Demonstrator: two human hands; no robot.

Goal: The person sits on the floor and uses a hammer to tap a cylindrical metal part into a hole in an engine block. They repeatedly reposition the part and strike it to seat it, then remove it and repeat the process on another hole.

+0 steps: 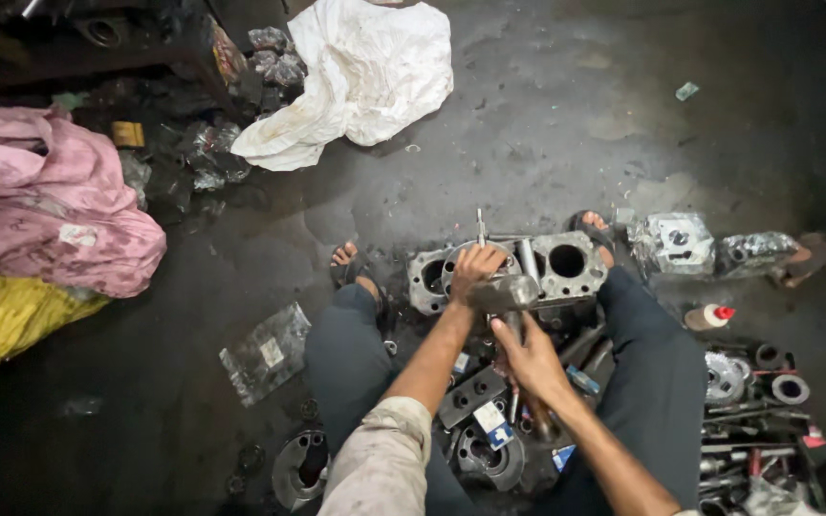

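Head view, middle of the frame: left hand (475, 263) presses down on the metal engine block (509, 272) to keep it steady, while right hand (526, 352) wraps tight around a hammer handle (520, 330).

Engine block (566, 263): grey metal, two round bores, flat on floor, frame centre.
Hammer (507, 294): steel head above block, centre.

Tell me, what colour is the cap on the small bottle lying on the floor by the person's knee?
Red, on a small white bottle; the head view shows it best.
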